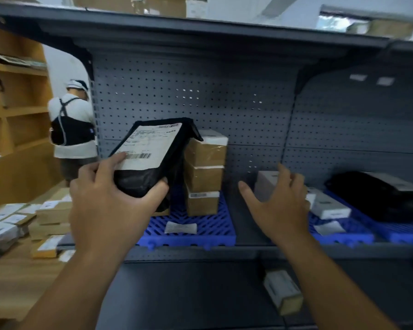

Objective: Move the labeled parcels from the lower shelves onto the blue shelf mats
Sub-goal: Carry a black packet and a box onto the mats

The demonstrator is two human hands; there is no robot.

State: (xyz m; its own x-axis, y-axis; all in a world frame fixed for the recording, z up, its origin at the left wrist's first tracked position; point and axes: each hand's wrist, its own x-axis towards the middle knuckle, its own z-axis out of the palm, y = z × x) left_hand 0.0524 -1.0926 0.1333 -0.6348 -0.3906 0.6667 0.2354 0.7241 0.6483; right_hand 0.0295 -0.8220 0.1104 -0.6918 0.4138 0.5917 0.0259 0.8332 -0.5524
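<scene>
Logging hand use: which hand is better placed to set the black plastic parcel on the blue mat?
Left. The left hand grips the black plastic labelled parcel over the blue slotted shelf mat; the right hand hangs open and empty, further right.

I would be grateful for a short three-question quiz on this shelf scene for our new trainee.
1. True or false: the left hand grips the black parcel.
2. How many brown boxes are in the stack on the blue mat? A two, B three, C five.
3. Fill in: the right hand, fingers spread, holds ____.

Key: 1 true; 2 B; 3 nothing.
</scene>
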